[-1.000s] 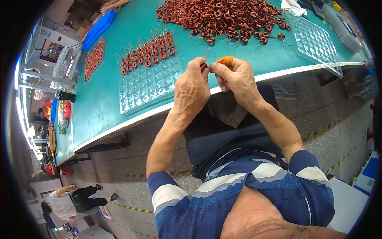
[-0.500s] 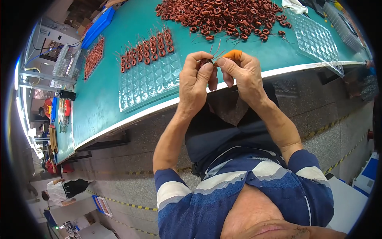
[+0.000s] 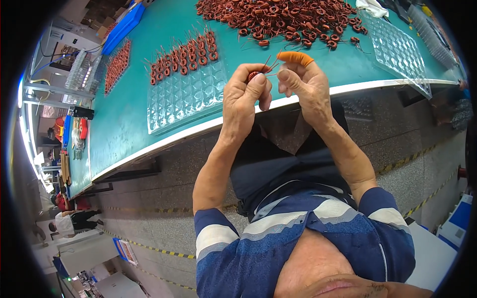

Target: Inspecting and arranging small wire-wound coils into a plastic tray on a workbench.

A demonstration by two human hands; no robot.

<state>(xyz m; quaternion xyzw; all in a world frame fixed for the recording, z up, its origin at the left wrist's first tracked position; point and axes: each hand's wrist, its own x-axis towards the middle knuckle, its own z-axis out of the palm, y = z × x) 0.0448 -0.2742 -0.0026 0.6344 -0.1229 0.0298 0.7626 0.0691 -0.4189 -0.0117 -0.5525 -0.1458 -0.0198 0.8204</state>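
My left hand pinches a small ring-shaped coil wound with red-brown wire, between thumb and fingers. Several thin wire leads stick out of it toward the right. My right hand is beside those leads, its thumb and index finger apart and nothing seen between them. An orange finger cot covers the right index finger, which is raised and stretched out over the lead tips. Part of the coil is hidden by my left fingers.
A clear plastic tray has rows of similar coils in its far part. Beyond my hands lies a big pile of coils. Another clear tray sits at right, near the table edge. A blue bin stands far left.
My right thumb and index finger have parted and come off the wire leads, the index finger lifting. The left hand keeps the coil, almost in place. A distant person at left has moved.
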